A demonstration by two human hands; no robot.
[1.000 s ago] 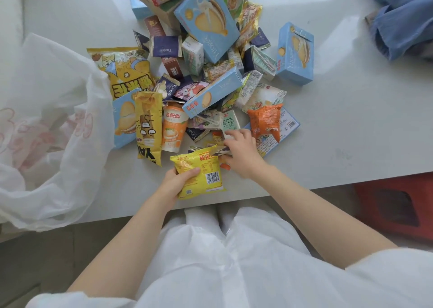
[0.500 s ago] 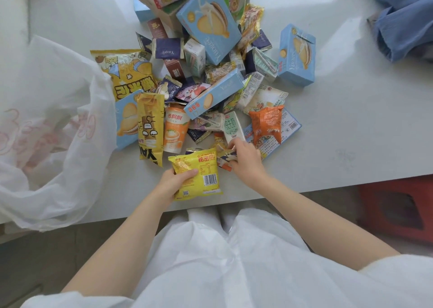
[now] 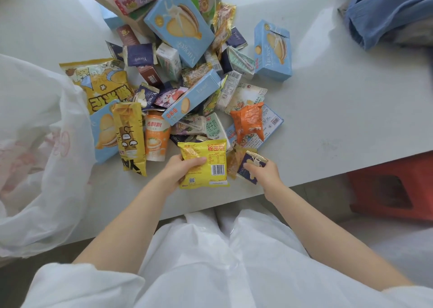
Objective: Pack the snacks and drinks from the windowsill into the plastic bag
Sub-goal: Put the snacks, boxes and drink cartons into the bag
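Your left hand (image 3: 178,169) grips a yellow snack packet (image 3: 206,164) at its left edge, thumb laid across the front, the packet held near the front edge of the pale windowsill (image 3: 339,120). Your right hand (image 3: 262,171) is closed on a small dark blue sachet (image 3: 249,164), pinching it between thumb and fingers, just right of the yellow packet; a small orange-yellow wrapper (image 3: 233,161) sits between the two, and you cannot tell whether the right hand also holds it. Farther in lies the heap of snacks and drinks: an orange packet (image 3: 249,122) resting on a flat blue box with a barcode (image 3: 269,122), a milk-tea cup (image 3: 155,139) lying on its side left of the yellow packet, and a tall yellow pouch with a cartoon face (image 3: 130,136) just left of the cup. A long blue biscuit box (image 3: 192,96) lies slanted across the middle of the heap, a larger blue biscuit box (image 3: 180,24) leans at the far side, and another blue box (image 3: 273,49) stands apart on the right. A big yellow popcorn bag (image 3: 100,82) lies at the far left of the heap, its left edge touching the white plastic bag (image 3: 39,143), which slumps open on the sill's left side. Blue cloth (image 3: 389,7) is bunched at the far right, and a red stool (image 3: 393,185) sits below the sill on the right.
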